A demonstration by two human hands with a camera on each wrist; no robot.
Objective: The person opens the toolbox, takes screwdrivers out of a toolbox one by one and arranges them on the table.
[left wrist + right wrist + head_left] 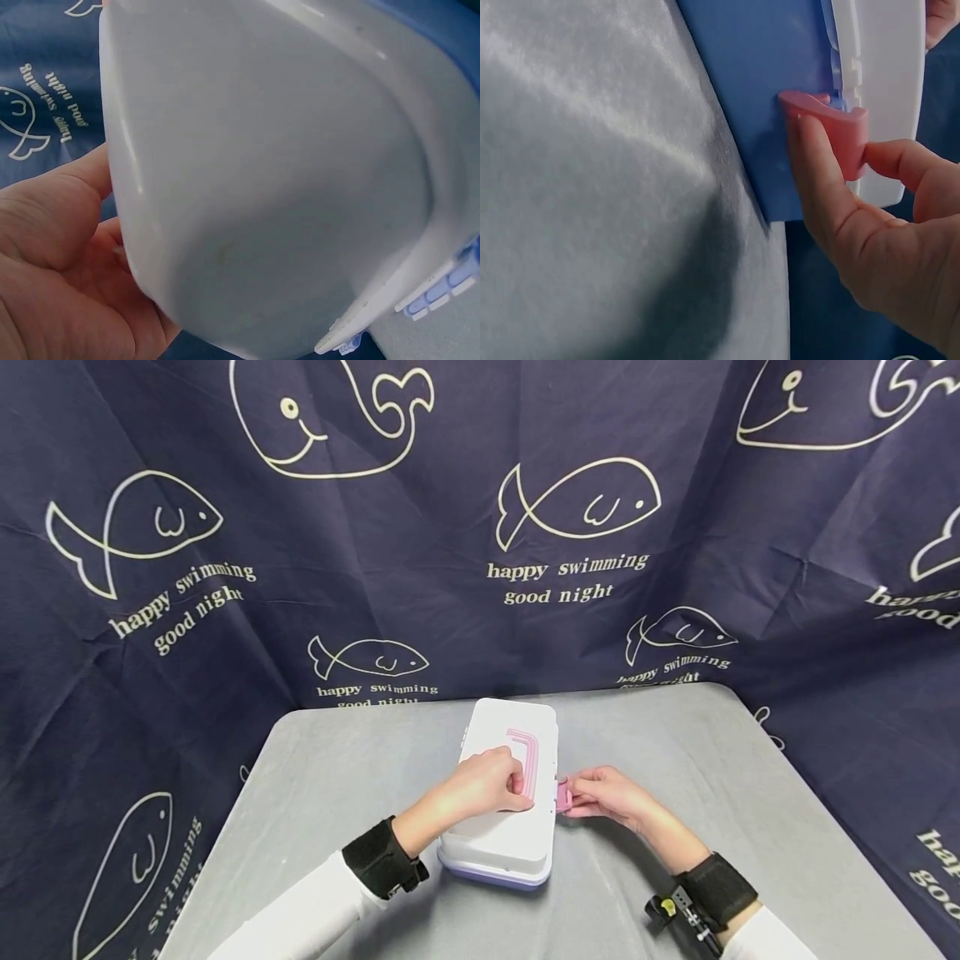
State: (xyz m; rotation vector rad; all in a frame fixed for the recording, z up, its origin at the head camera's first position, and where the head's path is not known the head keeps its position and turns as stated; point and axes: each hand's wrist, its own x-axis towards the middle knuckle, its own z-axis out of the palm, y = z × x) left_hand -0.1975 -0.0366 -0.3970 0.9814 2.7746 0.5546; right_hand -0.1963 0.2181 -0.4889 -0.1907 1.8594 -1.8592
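Note:
A box with a white lid (502,835) and a purple-blue base (491,875) stands on the table. A pink carrying handle (530,760) lies along the lid. My left hand (487,781) is on top of the lid, thumb and curled fingers at the handle's near end; the handle does not show in the left wrist view. At the box's right side, my right hand (611,793) pinches a pink latch (840,139) between thumb and finger. The latch sticks outward from the side of the box.
Grey cloth covers the table (360,777) around the box. A dark blue curtain (450,610) with fish drawings hangs behind and beside it. White hinge-like tabs (847,60) run along the box's seam.

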